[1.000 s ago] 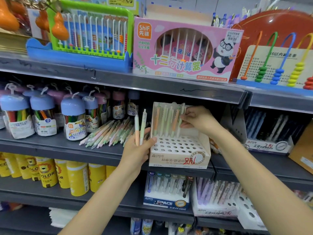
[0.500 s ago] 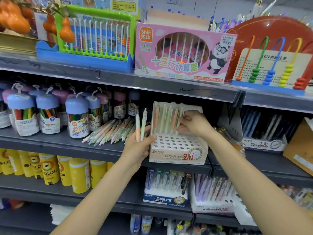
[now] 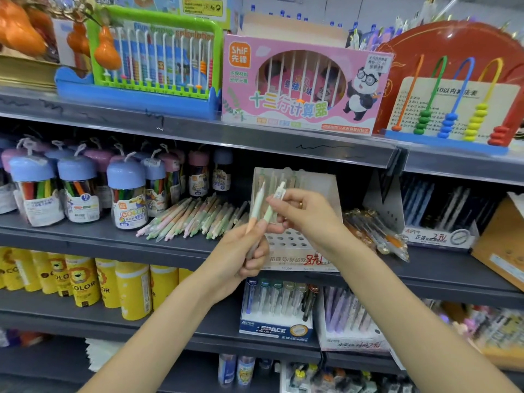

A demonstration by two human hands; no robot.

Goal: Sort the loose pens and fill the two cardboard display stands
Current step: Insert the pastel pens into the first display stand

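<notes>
A white cardboard display stand (image 3: 286,242) with round holes sits on the middle shelf; several pastel pens stand along its back row. My left hand (image 3: 241,256) grips the lower ends of two pens, one with an orange grip (image 3: 256,207) and one with a green grip (image 3: 273,204), in front of the stand. My right hand (image 3: 304,215) pinches the green-grip pen near its middle. A pile of loose pastel pens (image 3: 192,219) lies on the shelf left of the stand. A second stand (image 3: 436,236) with dark pens is at the right.
Blue-capped crayon jars (image 3: 127,194) stand left of the pen pile. A clear bag of pens (image 3: 377,234) lies right of the white stand. A brown cardboard box (image 3: 502,242) is at the far right. Abacus toys (image 3: 297,86) fill the shelf above, yellow tubes (image 3: 85,282) the shelf below.
My right hand left the stand's back row and came to the pens in my left hand, pinching the green one. My left hand shifted right, in front of the stand.
</notes>
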